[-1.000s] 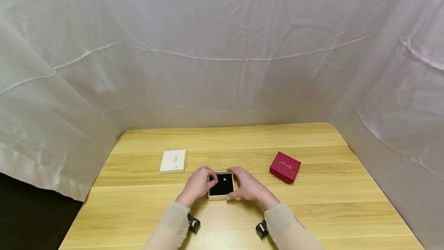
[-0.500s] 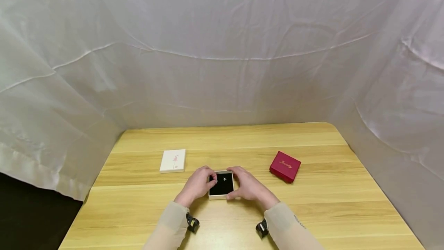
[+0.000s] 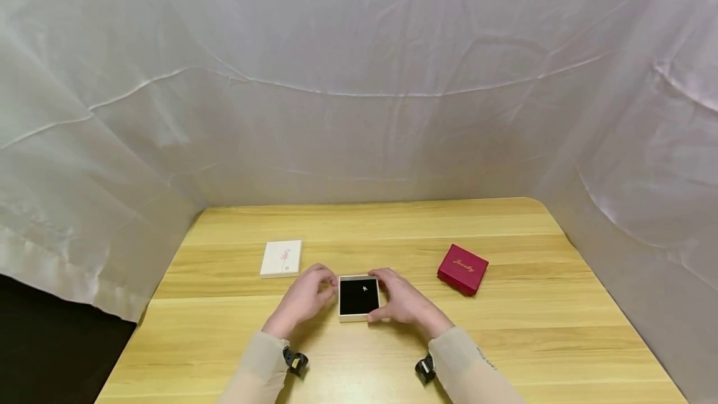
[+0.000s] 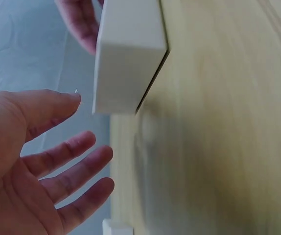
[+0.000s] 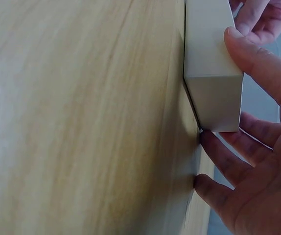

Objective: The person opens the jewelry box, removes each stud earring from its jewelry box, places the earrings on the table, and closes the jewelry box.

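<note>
In the head view, a small white jewelry box (image 3: pixel 353 318) with a black pad stands uncovered at mid-table, a silver star-shaped earring (image 3: pixel 364 288) on the pad. My right hand (image 3: pixel 401 301) grips its right end, thumb on the near side and fingers at the far side. Just left of the box is my left hand (image 3: pixel 305 298), off the pad. In the left wrist view, its thumb and index finger pinch a tiny silver piece (image 4: pixel 76 91), apparently an earring; only the tip shows. The other fingers are spread loosely.
A white lid (image 3: pixel 282 259) with a pink flower print lies at the back left of the wooden table (image 3: pixel 359 229). A red box (image 3: pixel 462 269) with gold lettering sits to the right. Grey cloth (image 3: pixel 359 111) hangs around the table.
My left hand has lifted off the black pad and moved left, clear of the box, with the tiny silver piece between its fingertips. The right hand keeps its grip on the box.
</note>
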`<state>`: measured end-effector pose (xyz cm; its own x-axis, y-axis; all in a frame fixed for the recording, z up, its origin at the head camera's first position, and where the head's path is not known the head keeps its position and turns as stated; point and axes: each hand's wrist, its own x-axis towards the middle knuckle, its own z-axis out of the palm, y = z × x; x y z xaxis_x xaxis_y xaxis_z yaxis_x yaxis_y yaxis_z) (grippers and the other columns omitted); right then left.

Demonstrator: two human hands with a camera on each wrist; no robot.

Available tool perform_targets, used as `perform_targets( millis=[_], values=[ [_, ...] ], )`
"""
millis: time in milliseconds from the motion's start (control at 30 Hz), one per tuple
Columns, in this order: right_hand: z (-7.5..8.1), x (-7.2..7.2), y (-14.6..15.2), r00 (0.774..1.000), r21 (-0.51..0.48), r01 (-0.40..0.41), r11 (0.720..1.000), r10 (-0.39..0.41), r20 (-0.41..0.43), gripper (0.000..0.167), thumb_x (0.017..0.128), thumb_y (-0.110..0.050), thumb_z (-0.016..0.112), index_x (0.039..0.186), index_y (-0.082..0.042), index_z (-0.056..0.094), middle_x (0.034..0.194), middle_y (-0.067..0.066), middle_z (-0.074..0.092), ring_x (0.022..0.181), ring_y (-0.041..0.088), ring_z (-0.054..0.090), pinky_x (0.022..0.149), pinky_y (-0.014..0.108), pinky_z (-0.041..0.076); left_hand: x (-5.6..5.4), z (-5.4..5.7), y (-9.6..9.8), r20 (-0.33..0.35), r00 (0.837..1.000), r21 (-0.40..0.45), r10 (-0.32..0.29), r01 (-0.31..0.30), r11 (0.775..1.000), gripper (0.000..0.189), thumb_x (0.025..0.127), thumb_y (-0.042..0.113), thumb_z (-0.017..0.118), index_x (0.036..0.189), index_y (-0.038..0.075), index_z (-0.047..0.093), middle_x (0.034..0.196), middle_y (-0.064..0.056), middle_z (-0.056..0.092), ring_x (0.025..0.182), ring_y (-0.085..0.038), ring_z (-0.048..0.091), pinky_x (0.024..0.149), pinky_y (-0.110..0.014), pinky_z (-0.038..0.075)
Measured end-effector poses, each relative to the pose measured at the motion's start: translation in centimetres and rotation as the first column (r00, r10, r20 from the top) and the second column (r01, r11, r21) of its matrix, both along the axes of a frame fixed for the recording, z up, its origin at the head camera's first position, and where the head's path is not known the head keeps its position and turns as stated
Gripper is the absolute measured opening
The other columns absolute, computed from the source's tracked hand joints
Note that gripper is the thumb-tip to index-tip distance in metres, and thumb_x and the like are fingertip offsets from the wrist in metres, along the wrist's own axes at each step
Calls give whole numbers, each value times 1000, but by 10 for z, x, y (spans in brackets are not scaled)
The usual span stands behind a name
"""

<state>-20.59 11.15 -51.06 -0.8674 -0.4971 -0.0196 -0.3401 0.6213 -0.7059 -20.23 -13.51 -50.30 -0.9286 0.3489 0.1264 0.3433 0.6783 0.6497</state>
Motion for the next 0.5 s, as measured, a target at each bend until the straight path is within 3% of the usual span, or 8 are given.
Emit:
perform_targets(
  millis=[300, 500],
  values=[
    [0, -1, 0, 1000, 7, 12, 1000, -12, 11, 88, 69, -27, 91, 141, -3, 46, 138, 12, 50, 123, 30, 50, 107, 49, 38, 7, 11, -29, 17, 997, 7, 72, -73, 997, 14, 87, 2, 71, 84, 15, 66, 98, 1, 63, 96, -26, 63, 85, -43, 53],
    [-2, -1, 0, 1000, 7, 14, 1000, -14, 17, 88, 69, -27, 91, 142, -4, 46, 139, 12, 49, 125, 30, 48, 107, 50, 37, 11, 20, -53, -6, 995, 2, 100, -100, 995, 11, 88, 2, 71, 84, 12, 67, 97, -2, 64, 95, -29, 63, 81, -44, 52]
  ],
)
